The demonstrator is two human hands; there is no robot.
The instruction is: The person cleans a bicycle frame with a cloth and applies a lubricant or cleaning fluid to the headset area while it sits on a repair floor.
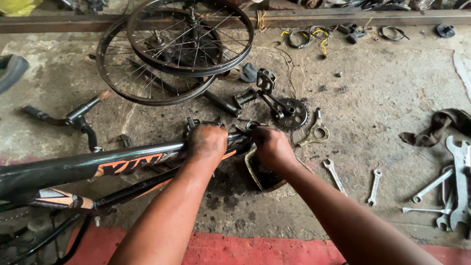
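A black bicycle frame with orange lettering (98, 167) lies across the concrete floor. The left hand (207, 143) clamps closed around its tube; the right hand (271, 147) grips the frame's end, fingers curled tight. Just beyond lie a toothed chainring crank (289, 112), two spoked wheels (171, 49) and scattered steel spanners (375, 185).

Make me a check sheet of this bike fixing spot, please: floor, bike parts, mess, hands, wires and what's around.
Surface: stained concrete floor, red strip along the near edge.
Job's things: black and orange bike frame lying down; small greasy tray under its end.
Clutter: two wheels, crank with chainring, spanners, rag.
Grippers: left hand grips the frame; right hand is closed at the frame's end.
Cables: coiled wires near the far beam.
Surroundings: metal beam along the back.
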